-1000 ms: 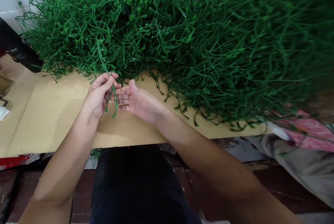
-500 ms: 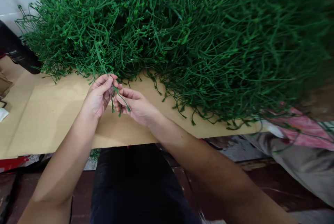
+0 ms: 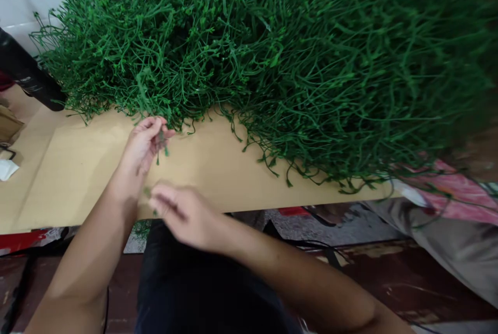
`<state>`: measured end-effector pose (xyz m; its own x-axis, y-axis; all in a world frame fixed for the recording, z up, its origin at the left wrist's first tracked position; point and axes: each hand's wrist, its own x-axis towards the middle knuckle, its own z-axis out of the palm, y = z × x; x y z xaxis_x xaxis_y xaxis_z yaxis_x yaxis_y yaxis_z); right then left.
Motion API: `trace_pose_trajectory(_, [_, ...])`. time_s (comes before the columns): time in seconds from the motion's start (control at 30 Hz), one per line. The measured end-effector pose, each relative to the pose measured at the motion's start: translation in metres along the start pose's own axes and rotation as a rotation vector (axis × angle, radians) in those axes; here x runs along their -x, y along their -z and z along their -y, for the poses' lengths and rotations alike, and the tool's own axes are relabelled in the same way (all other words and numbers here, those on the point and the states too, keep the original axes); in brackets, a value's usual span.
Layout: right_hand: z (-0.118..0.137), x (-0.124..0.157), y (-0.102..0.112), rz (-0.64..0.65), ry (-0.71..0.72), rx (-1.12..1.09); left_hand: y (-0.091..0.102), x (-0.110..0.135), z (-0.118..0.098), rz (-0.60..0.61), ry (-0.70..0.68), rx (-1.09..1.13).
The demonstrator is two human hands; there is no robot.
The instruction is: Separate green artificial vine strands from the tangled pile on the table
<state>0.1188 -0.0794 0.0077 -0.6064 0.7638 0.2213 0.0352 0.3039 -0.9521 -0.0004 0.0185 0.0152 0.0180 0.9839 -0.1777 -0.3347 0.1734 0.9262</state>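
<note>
My left hand (image 3: 143, 142) pinches a thin green plastic plant stem between thumb and fingers, just in front of the pile. The stem's leafy top reaches up toward the pile, and its lower ends (image 3: 166, 151) hang below the fingers. Lower down, over the cardboard's front edge, my right hand (image 3: 187, 216) is closed and blurred by motion. A small green plant piece (image 3: 147, 192) pokes out at its fingertips; its shape is smeared. Behind both hands spreads a large heap of green plastic plant stems (image 3: 218, 49).
Brown cardboard (image 3: 89, 168) covers the work surface. A black bottle (image 3: 33, 74) leans at the left, near a white scrap (image 3: 8, 169). On the right, another person's grey-clad leg (image 3: 420, 235) and a pink cloth (image 3: 462, 194) show beside the heap.
My right hand has pulled away from the left, down toward the front edge, with a small green piece at its fingertips. The left hand stays nearly in place, still pinching the stem.
</note>
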Motion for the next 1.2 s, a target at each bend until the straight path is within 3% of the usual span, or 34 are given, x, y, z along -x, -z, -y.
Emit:
trace_pose_trajectory(0.07, [-0.003, -0.008, 0.018, -0.262, -0.06, -0.122, -0.003, 0.004, 0.002, 0.112, 0.051, -0.008])
trace_pose_trajectory(0.13, [-0.009, -0.014, 0.038, -0.429, -0.116, -0.157, -0.007, 0.007, 0.004, 0.176, 0.09, -0.003])
trace_pose_trajectory(0.27, [-0.024, -0.016, 0.059, -0.557, -0.231, 0.118, -0.011, 0.006, 0.004, 0.211, 0.095, -0.009])
trace_pose_trajectory(0.33, [-0.03, -0.017, 0.059, -0.528, -0.251, 0.239, -0.011, 0.005, 0.004, 0.217, 0.081, -0.02])
trace_pose_trajectory(0.57, [-0.037, -0.024, 0.053, -0.285, -0.216, 0.344, -0.011, 0.007, 0.003, 0.169, 0.121, -0.065])
trace_pose_trajectory(0.77, [-0.041, -0.025, 0.051, -0.409, -0.173, 0.153, -0.013, 0.008, 0.003, 0.206, 0.107, -0.041])
trace_pose_trajectory(0.9, [-0.041, -0.028, 0.051, -0.288, -0.15, 0.22, -0.011, 0.01, 0.004, 0.221, 0.124, -0.055])
trace_pose_trajectory(1.07, [-0.034, -0.022, 0.048, -0.231, -0.077, 0.362, -0.01, 0.008, 0.009, 0.164, 0.161, -0.054])
trace_pose_trajectory(1.13, [-0.025, -0.013, 0.037, -0.099, 0.001, 0.441, -0.009, 0.004, 0.008, 0.091, 0.176, -0.017])
trace_pose_trajectory(1.2, [-0.012, -0.003, 0.018, 0.209, 0.148, 0.516, -0.007, 0.0, 0.004, -0.031, 0.136, 0.032])
